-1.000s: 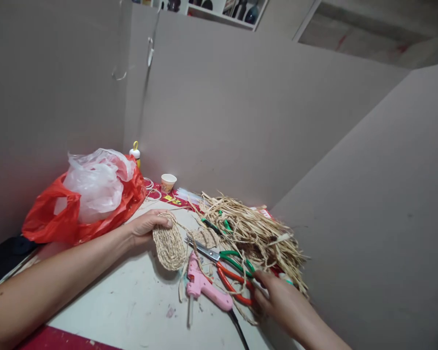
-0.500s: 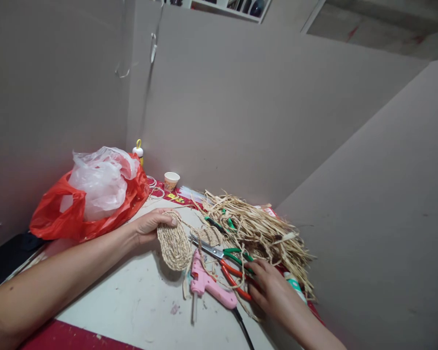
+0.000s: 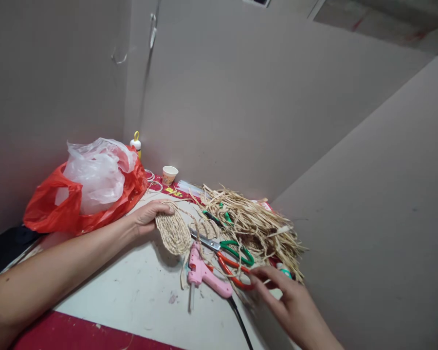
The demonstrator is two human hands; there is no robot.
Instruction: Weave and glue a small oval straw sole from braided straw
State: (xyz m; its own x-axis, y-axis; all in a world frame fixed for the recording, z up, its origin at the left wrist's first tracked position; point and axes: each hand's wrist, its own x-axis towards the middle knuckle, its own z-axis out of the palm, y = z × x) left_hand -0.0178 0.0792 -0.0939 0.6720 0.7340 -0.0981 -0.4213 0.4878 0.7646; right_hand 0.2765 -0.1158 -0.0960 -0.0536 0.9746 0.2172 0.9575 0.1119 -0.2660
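My left hand (image 3: 148, 217) grips the upper end of an oval coiled mat of braided straw (image 3: 173, 228), thumb on top. From the mat, a straw braid runs right towards a smaller woven straw piece (image 3: 207, 228). My right hand (image 3: 282, 294) has thumb and forefinger tips together at the orange loop of a pair of scissors (image 3: 214, 244), which has one green and one orange handle. What the fingertips pinch, if anything, cannot be made out. A pink glue gun (image 3: 204, 274) with a clear stick lies just below the scissors.
A heap of dry straw (image 3: 257, 226) with green-handled tools covers the back right. A paper cup (image 3: 170, 175), glue sticks (image 3: 188, 187) and a yellow-topped bottle (image 3: 136, 144) stand or lie behind. An orange-red plastic bag (image 3: 58, 201) sits left. A black cord (image 3: 241, 323) trails forward.
My right hand has drawn back from the scissors' green handle, which now shows fully, down to the orange loop. My left hand still holds the coiled mat. The view has tilted slightly down.
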